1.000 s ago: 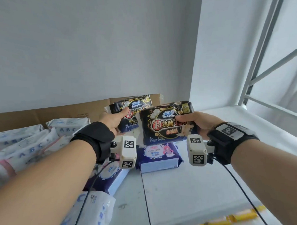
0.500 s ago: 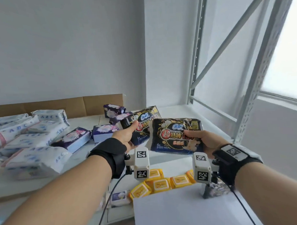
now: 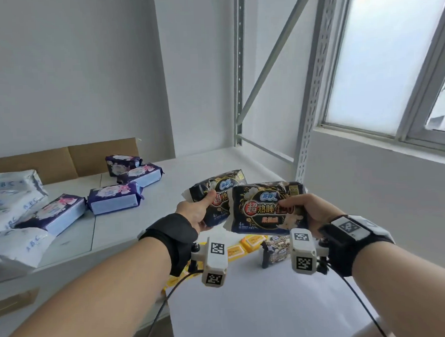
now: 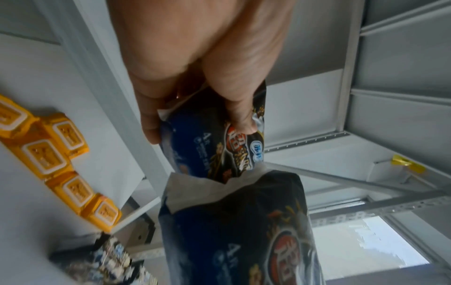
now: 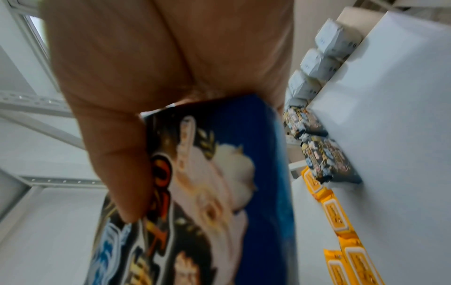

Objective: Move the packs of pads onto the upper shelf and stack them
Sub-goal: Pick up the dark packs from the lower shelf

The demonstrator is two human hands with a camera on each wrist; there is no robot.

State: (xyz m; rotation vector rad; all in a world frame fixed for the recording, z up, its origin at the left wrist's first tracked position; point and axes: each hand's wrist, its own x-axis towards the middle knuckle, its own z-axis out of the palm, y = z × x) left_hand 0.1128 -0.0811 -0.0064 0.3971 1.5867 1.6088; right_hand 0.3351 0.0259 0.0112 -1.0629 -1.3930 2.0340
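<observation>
My left hand (image 3: 205, 210) grips a black pack of pads (image 3: 229, 180) at its near left corner, thumb on top. My right hand (image 3: 307, 208) grips a second, identical black pack (image 3: 264, 209) by its right end. This pack overlaps the first one's right side. Both packs hang in the air over the front right of the white shelf (image 3: 181, 175). In the left wrist view the left hand (image 4: 195, 108) pinches its pack (image 4: 209, 154), with the other pack (image 4: 239, 231) below it. In the blurred right wrist view the right hand (image 5: 146, 135) clasps its pack (image 5: 219, 192).
Purple packs (image 3: 113, 198) and white "ABC" packs (image 3: 11, 203) lie on the shelf's left, in front of cardboard (image 3: 63, 162). Lower down are yellow packs (image 3: 250, 243), another black pack (image 3: 276, 252) and a white surface (image 3: 248, 307). A grey rack upright (image 3: 312, 88) and a window stand to the right.
My view has swung to the right and the window has come in. Both hands keep their packs and have drawn back from above the purple packs toward the shelf's front right.
</observation>
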